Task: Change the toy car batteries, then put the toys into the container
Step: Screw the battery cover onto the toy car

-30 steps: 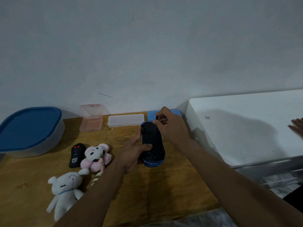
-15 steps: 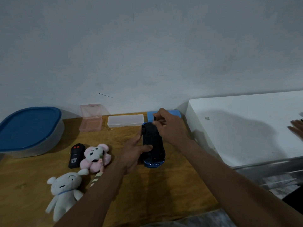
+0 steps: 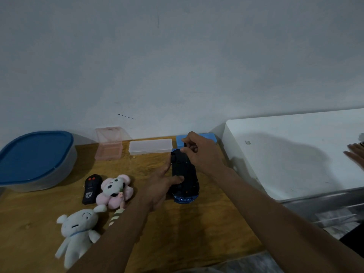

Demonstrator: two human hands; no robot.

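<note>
A blue toy car [image 3: 185, 180] lies upside down on the wooden table [image 3: 197, 233], its black underside facing up. My left hand [image 3: 160, 186] grips the car's left side, thumb across the underside. My right hand [image 3: 199, 150] pinches a small dark part at the car's far end; what it is I cannot tell. A black remote control [image 3: 91, 189] lies to the left, beside a pink plush toy [image 3: 116, 191]. A white plush toy [image 3: 77, 231] lies nearer me. A large container with a blue lid [image 3: 33, 158] stands at far left.
Along the wall stand a pink transparent box [image 3: 108, 143], a clear flat case [image 3: 150, 146] and a blue case [image 3: 210, 137] partly behind my right hand. A white appliance top [image 3: 295, 152] borders the table on the right, with another person's hand [image 3: 356, 155] at its edge.
My right hand's fingers have shifted slightly at the car's far end. The car and my left hand stay nearly in place.
</note>
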